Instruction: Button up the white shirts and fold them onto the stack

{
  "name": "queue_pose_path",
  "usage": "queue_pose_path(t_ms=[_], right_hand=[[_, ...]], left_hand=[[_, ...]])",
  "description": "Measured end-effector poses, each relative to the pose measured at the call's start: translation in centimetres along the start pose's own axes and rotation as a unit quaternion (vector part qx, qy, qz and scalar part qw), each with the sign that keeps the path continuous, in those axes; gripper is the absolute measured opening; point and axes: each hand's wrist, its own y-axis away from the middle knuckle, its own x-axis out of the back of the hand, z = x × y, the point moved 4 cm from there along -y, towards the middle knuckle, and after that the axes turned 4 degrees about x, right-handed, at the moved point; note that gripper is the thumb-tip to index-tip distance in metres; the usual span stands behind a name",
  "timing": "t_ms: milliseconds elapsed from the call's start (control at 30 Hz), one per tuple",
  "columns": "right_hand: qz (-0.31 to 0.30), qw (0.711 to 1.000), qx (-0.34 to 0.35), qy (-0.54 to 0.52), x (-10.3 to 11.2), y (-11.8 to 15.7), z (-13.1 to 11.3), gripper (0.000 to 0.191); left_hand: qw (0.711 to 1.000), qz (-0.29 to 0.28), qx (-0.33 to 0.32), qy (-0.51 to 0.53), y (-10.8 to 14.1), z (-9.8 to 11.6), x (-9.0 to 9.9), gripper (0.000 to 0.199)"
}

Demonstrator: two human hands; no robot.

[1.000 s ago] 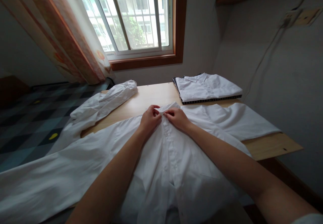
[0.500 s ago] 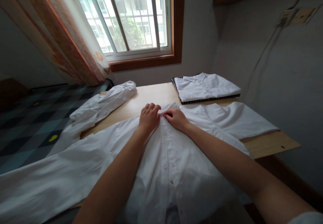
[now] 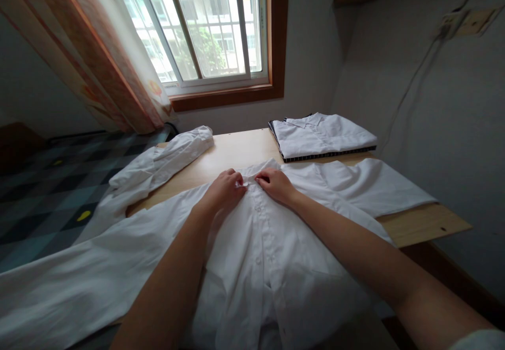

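A white button-up shirt [image 3: 303, 239] lies front up across the table, its collar at the far end and its sleeves spread to both sides. My left hand [image 3: 228, 186] is closed on the cloth at the left side of the collar. Opposite it, my right hand [image 3: 275, 182] pinches the right side of the collar between thumb and finger. A short stretch of collar band shows between the two hands. Buttons run down the placket, which hangs partly apart lower down.
Folded white shirt [image 3: 327, 137] rests on dark striped cloth at the back right of the wooden table [image 3: 240, 147]. Another crumpled white garment [image 3: 169, 155] lies at the back left. A checked bed [image 3: 47, 197] adjoins on the left; a window [image 3: 209, 29] is behind.
My left hand has shifted left and slightly toward me, and its fingers have closed on the collar's left side. My right hand stays nearly in place.
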Motion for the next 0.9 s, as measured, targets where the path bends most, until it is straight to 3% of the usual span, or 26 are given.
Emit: queue_pose_path(t_ms=[367,433,567,633,800,900], right_hand=[[-0.008,1.0,0.006,-0.005,0.0,-0.1,0.1,0.017],[-0.01,1.0,0.009,-0.004,-0.1,-0.1,0.1,0.017],[-0.006,1.0,0.009,-0.003,0.0,-0.1,0.1,0.017],[-0.007,1.0,0.009,-0.004,0.0,-0.1,0.1,0.017],[-0.011,1.0,0.01,0.001,0.1,-0.1,-0.2,0.017],[-0.01,1.0,0.01,0.009,0.2,-0.1,-0.3,0.018]], left_hand=[[0.98,0.178,0.083,0.034,-0.4,-0.4,1.1,0.018],[0.98,0.179,0.078,0.046,-0.3,-0.2,1.3,0.028],[0.984,0.124,0.101,0.075,-0.2,0.0,1.3,0.058],[0.986,0.117,0.103,0.06,-0.2,0.0,1.4,0.059],[0.985,0.163,0.059,-0.007,-0.2,-0.1,0.8,0.032],[0.986,0.118,0.115,-0.038,-0.2,-1.0,-0.7,0.054]])
